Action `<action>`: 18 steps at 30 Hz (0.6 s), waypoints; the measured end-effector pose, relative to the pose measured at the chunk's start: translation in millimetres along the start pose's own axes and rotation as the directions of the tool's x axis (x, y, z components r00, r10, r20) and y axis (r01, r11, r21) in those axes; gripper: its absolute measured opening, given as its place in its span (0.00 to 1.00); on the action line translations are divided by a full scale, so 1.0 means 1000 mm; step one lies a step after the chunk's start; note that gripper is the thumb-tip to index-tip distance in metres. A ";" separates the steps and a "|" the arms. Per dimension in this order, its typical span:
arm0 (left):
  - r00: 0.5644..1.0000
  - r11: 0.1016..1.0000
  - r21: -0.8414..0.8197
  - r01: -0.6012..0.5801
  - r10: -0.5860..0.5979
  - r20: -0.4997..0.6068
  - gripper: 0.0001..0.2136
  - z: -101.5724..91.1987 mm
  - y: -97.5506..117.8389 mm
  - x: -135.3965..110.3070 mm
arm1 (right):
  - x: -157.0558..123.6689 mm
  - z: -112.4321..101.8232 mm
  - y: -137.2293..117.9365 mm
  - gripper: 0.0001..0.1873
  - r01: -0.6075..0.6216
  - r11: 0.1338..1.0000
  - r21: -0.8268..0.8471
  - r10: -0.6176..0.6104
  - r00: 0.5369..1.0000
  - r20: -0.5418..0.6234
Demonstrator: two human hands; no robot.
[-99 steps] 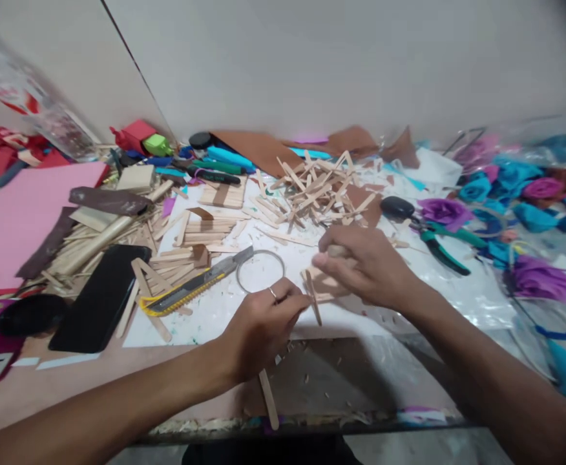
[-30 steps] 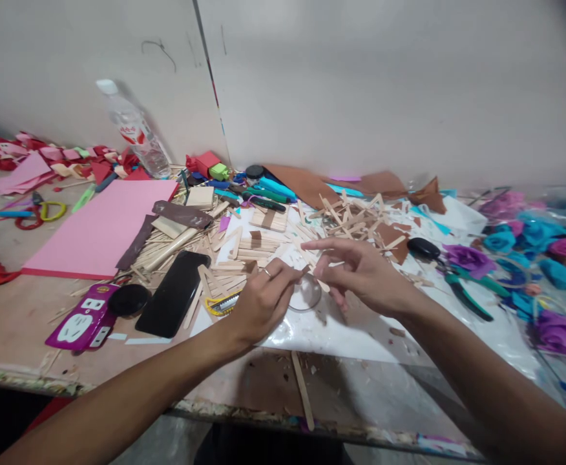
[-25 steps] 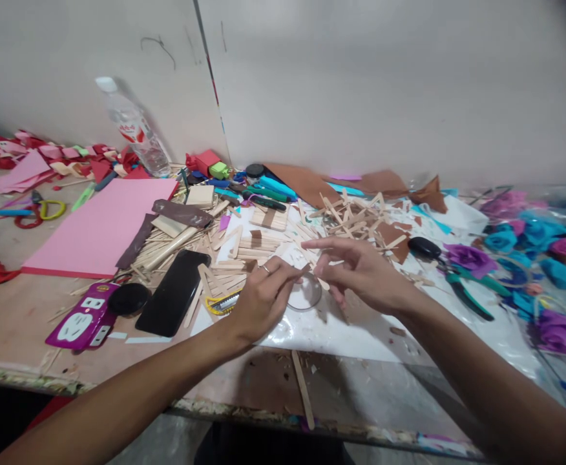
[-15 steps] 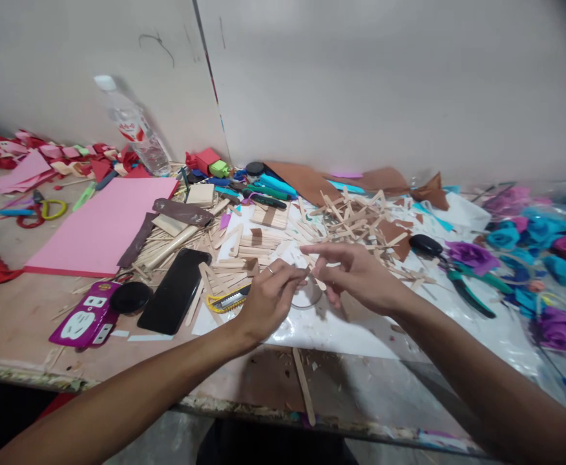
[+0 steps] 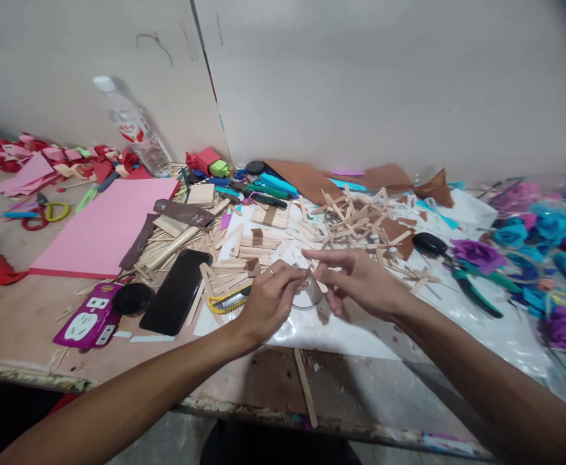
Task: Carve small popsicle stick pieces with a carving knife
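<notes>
My left hand (image 5: 274, 298), a ring on one finger, is closed in a pinch above the white paper; whatever lies between its fingertips is too small to make out. Facing it, my right hand (image 5: 360, 281) has its index finger stretched out toward the left. A short pale craft stick (image 5: 320, 284) shows between its thumb and lower fingers, partly covered by them. Beneath both hands lies a round, clear-rimmed disc (image 5: 306, 299) on the white sheet (image 5: 331, 339). Close to my left hand rests a yellow utility knife (image 5: 227, 300).
Craft sticks (image 5: 355, 219) are heaped behind my hands. To the left lie a black phone (image 5: 176, 290), a purple power strip (image 5: 86, 316) and pink paper (image 5: 103, 226). A water bottle (image 5: 137, 132) leans at the wall. Green-handled pliers (image 5: 474, 294) lie right; a loose stick (image 5: 305, 387) nears the front edge.
The view has shifted very slightly. Both hands keep nearly the same pose, fingertips close together above the disc.
</notes>
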State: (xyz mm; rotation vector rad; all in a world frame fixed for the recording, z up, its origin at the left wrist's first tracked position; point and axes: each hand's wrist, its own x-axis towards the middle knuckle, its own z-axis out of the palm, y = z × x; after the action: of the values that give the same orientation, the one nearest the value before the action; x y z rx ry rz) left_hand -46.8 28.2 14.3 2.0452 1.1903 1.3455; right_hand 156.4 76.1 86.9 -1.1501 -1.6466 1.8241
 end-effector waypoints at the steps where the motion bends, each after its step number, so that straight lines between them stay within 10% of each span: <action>1: 1.000 1.000 0.000 -0.001 0.001 0.000 0.08 0.000 0.000 0.000 | 0.000 0.000 0.001 0.39 0.003 1.000 -0.012 -0.003 1.000 0.003; 12: 0.998 0.998 0.012 0.067 -0.067 0.011 0.08 -0.006 -0.003 0.001 | 0.014 0.007 0.024 0.38 0.061 0.984 -0.170 -0.054 0.997 0.046; 18: 0.993 0.992 -0.042 0.115 -0.115 0.017 0.06 -0.009 -0.001 0.006 | 0.014 -0.015 0.013 0.20 0.332 0.805 -0.492 -0.386 0.922 -0.009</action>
State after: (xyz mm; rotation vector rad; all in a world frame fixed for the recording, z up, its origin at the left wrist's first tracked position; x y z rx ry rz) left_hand -54.0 33.1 21.0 1.9228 1.2419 1.2883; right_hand 163.4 93.8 70.6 -1.0023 -2.1521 1.1207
